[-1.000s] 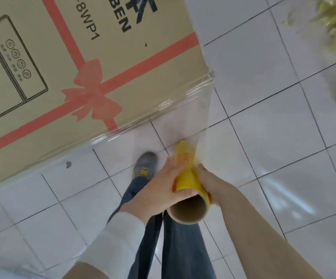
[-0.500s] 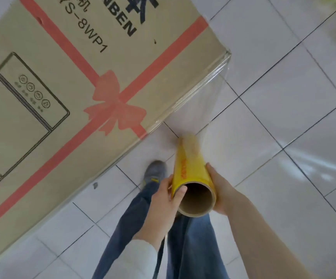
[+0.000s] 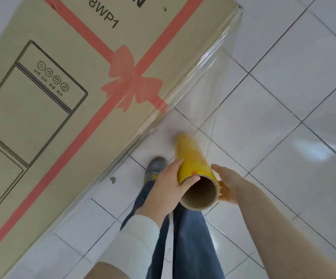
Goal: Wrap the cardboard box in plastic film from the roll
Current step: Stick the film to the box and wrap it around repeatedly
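While both hands carry the roll [image 3: 191, 158] between them, left hand [image 3: 168, 185] wraps its side, thumb on the core rim; right hand [image 3: 226, 184] presses the opposite side, visible fingers [image 3: 216, 168] fairly straight. Beyond the hands, plastic film [image 3: 209, 91] runs taut from roll to the far corner of the cardboard box [image 3: 62, 77], which stands left of the hands on the floor [image 3: 293, 158]. Step: mid-wrap, film going along this box side. Next likely needs tension held, roll walked round the next corner.
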Available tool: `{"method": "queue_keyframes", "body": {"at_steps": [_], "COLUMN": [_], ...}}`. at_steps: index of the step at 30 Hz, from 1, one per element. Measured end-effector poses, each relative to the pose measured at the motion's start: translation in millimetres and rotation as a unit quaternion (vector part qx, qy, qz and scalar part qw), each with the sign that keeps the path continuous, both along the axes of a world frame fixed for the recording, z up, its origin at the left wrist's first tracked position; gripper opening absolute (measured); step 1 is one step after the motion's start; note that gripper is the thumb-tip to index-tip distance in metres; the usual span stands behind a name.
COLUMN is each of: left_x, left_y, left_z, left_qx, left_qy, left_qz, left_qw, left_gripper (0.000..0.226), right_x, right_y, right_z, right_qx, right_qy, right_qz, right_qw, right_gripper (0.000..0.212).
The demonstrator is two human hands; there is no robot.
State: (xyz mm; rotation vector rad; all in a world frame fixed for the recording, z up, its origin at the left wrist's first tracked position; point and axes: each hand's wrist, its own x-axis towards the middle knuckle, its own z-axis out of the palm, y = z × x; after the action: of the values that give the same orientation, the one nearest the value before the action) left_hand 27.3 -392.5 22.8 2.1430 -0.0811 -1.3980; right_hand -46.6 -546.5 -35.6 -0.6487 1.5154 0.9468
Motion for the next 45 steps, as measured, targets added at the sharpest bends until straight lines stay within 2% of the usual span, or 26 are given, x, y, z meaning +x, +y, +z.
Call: {"method": "queue_keyframes", "body": {"at_steps": [3, 6, 9, 13, 15, 17, 19, 23, 27, 30, 33, 34, 37, 39, 41, 43, 45], "left_x": [-24.2, -30.9, -20.0, 3.0, 9.7, 11.6, 8.0, -16.9, -53.2, -52.4, -26.3, -15.5, 7.2, 11.8, 8.7, 3.9, -5.7], "left_y": [16.0, 36.9, 61.2, 74.0, 73.4, 76.5, 85.5, 111.5, 142.7, 167.7, 174.2, 171.7, 161.3, 166.3, 184.9, 208.2, 229.8], "left_z": [9.2, 11.4, 8.1, 5.5, 1.2, -0.7, -2.3, 1.1, 4.8, 5.6, 4.5, 1.8, -9.3, -14.6, -17.1, -17.5, -15.3], "left_qx": [0.004, 0.025, 0.018, -0.029, -0.027, -0.025, -0.021, -0.027, -0.009, 0.008, -0.036, -0.046, -0.061, -0.07, -0.071, -0.065, -0.058], "left_qy": [-0.034, -0.004, 0.04, 0.05, 0.036, 0.004, -0.03, -0.115, -0.072, -0.032, 0.034, 0.045, 0.027, -0.002, -0.021, -0.037, -0.065], "left_qz": [0.091, 0.115, 0.042, -0.072, -0.143, -0.165, -0.131, 0.041, 0.131, 0.079, 0.017, -0.03, -0.201, -0.221, -0.197, -0.125, -0.045], "left_qw": [0.995, 0.993, 0.998, 0.996, 0.989, 0.986, 0.991, 0.992, 0.989, 0.996, 0.999, 0.998, 0.977, 0.973, 0.978, 0.989, 0.995], "left_gripper": [0.051, 0.046, 0.051, 0.081, 0.08, 0.074, 0.067, 0.042, 0.038, 0.052, 0.091, 0.094, 0.075, 0.065, 0.061, 0.058, 0.053], "right_x": [-8.4, -2.6, -2.9, -3.8, -3.9, 2.8, -3.7, -25.3, -26.9, -29.0, -30.1, -28.3, -23.5, -21.1, -28.0, -34.8, -39.6], "right_y": [21.9, 47.3, 73.2, 95.7, 100.9, 101.6, 102.0, 116.5, 156.9, 175.3, 180.7, 183.0, 196.5, 207.8, 217.4, 231.5, 250.8], "right_z": [0.9, -2.2, -8.2, -4.6, -5.5, 5.8, 3.1, 4.6, 9.4, 7.1, 5.4, 6.2, 3.0, 1.1, -5.1, -2.1, 2.6], "right_qx": [0.025, -0.018, -0.038, 0.006, 0.013, 0.026, 0.015, -0.006, 0.036, 0.017, 0.037, 0.046, 0.037, 0.035, 0.008, -0.035, -0.022], "right_qy": [-0.023, -0.035, -0.02, -0.026, -0.039, -0.05, -0.039, -0.039, -0.055, -0.067, -0.061, -0.061, -0.072, -0.072, -0.066, -0.048, -0.057], "right_qz": [-0.022, -0.03, 0.019, -0.017, -0.032, -0.071, -0.091, -0.1, -0.152, -0.124, -0.112, -0.11, -0.099, -0.132, -0.159, -0.168, -0.195], "right_qw": [0.999, 0.999, 0.999, 1.0, 0.999, 0.996, 0.995, 0.994, 0.986, 0.99, 0.991, 0.991, 0.992, 0.988, 0.985, 0.984, 0.979], "right_gripper": [0.047, 0.052, 0.064, 0.057, 0.051, 0.051, 0.061, 0.058, 0.061, 0.065, 0.056, 0.053, 0.058, 0.065, 0.067, 0.057, 0.058]}}
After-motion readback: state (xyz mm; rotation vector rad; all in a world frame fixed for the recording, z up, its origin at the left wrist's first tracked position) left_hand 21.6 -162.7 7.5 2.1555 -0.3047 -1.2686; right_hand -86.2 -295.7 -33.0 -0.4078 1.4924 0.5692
